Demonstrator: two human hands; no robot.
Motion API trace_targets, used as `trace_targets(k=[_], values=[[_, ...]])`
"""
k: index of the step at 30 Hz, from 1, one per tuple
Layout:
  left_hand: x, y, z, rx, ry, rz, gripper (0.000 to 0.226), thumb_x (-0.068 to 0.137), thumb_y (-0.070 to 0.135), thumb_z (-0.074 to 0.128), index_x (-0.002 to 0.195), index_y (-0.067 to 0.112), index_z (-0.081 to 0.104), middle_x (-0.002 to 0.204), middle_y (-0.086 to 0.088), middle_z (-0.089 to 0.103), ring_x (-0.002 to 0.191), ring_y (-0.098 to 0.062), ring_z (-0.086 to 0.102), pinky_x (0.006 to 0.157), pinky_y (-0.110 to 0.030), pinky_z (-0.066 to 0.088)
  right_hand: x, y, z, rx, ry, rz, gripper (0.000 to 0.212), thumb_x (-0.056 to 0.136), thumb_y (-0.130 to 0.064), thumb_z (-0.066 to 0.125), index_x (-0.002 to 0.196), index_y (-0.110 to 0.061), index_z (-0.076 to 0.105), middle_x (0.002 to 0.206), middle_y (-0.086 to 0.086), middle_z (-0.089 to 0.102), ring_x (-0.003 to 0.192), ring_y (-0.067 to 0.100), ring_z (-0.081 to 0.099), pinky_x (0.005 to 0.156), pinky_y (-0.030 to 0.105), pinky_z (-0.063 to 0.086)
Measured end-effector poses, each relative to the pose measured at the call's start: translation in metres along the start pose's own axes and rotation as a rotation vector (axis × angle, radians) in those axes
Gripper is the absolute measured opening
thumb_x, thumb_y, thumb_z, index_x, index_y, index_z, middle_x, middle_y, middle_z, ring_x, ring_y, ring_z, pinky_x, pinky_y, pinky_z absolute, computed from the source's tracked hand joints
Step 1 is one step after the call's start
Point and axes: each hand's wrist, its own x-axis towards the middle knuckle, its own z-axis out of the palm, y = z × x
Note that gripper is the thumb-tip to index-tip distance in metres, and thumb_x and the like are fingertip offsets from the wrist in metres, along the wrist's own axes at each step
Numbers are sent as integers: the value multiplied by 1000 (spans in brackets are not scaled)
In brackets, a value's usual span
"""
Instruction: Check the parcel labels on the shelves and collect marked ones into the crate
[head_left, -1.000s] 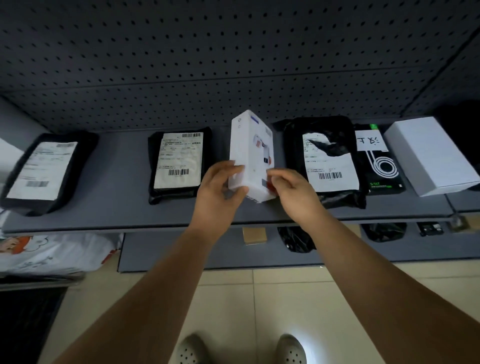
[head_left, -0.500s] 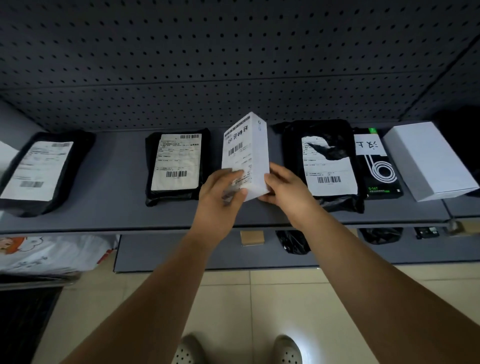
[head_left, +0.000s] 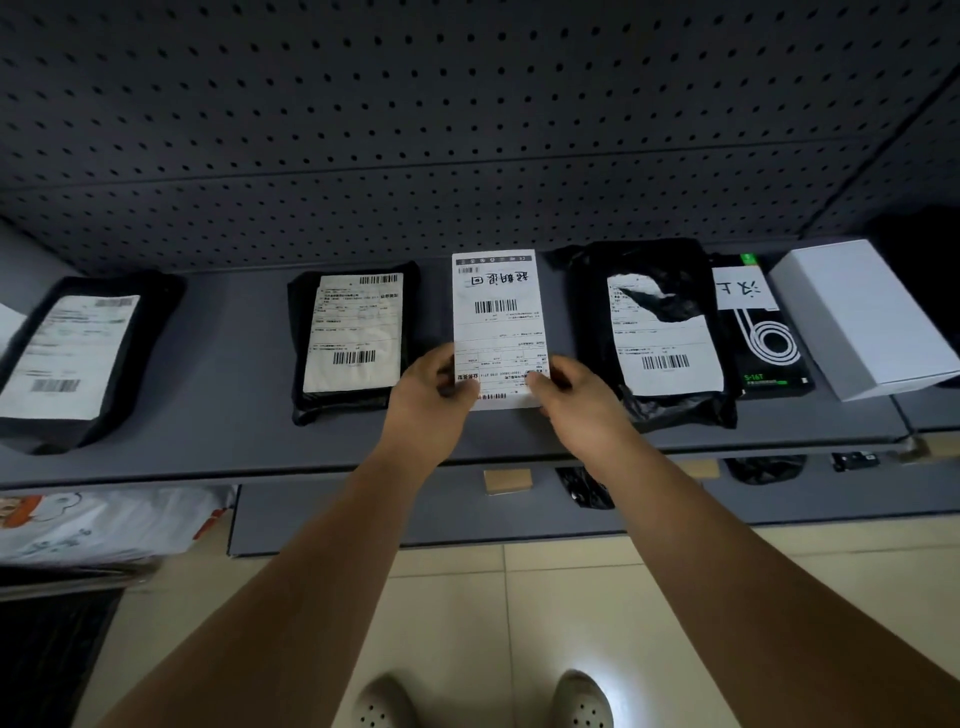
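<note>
Over the middle of the grey shelf (head_left: 239, 332) I hold a small white box (head_left: 497, 317) with its label side facing me. The label carries a barcode and black handwritten characters at its top. My left hand (head_left: 434, 387) pinches the box's lower left corner and my right hand (head_left: 569, 395) pinches its lower right corner. Black mailer bags with white labels lie on the shelf: one at the far left (head_left: 72, 358), one left of the box (head_left: 356, 332), one to its right (head_left: 660, 332). No crate is in view.
A black retail pack with a handwritten note (head_left: 761, 332) and a plain white box (head_left: 857, 317) lie at the shelf's right end. A lower shelf (head_left: 415, 506) holds small items. A printed white bag (head_left: 98, 525) sits lower left. Pegboard backs the shelf; my shoes stand on tiled floor.
Both hands have turned the white box so that its labelled face, earlier angled away, now faces me flat. The parcels on the shelf have not moved.
</note>
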Motion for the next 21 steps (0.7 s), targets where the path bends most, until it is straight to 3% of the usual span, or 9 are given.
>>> trace_targets(k=[4,8,12,14,17,19,21], values=[[-10,1,-4,-87,41,89,46,88,8,66,128,25,56,119,4,63,104,-5,62,82,-9,49,-10,3,5,291,25,-29,31,90,-26,70,118,-30,56,110,-15,66,105,6,63,102,34,49],[-15,10,-11,-169,24,124,51,84,13,73,129,26,53,117,3,63,107,-10,63,89,-22,53,-17,-4,1,534,36,-98,34,87,-9,71,111,-29,57,118,2,68,114,15,63,106,42,46],[-4,36,-26,-13,88,245,68,83,22,76,141,30,40,138,15,44,122,-2,47,102,-24,42,-22,-14,-22,531,25,-150,38,89,-7,68,121,-25,61,119,-1,69,113,14,65,106,39,47],[7,54,-38,128,170,318,79,84,26,75,148,28,30,146,12,30,132,-5,34,106,-22,31,-26,-15,-39,420,-3,-167,39,90,-11,68,126,-26,62,119,-8,70,113,8,64,105,35,47],[17,76,-54,217,37,337,78,87,30,71,150,37,25,142,15,37,117,11,40,90,-2,34,-32,-17,-63,207,-45,-201,38,92,-17,67,123,-38,63,117,-19,68,107,-6,62,96,19,47],[19,82,-60,206,-118,299,75,88,27,70,146,48,27,130,19,51,100,18,54,77,-4,47,-34,-19,-74,104,-76,-229,37,92,-19,66,119,-44,63,121,-23,64,107,-11,59,90,9,45],[20,82,-65,230,-213,278,72,88,22,70,141,54,33,120,22,56,97,14,59,72,-11,53,-35,-22,-82,49,-90,-261,36,93,-19,66,116,-46,63,125,-24,60,107,-14,56,85,2,42]])
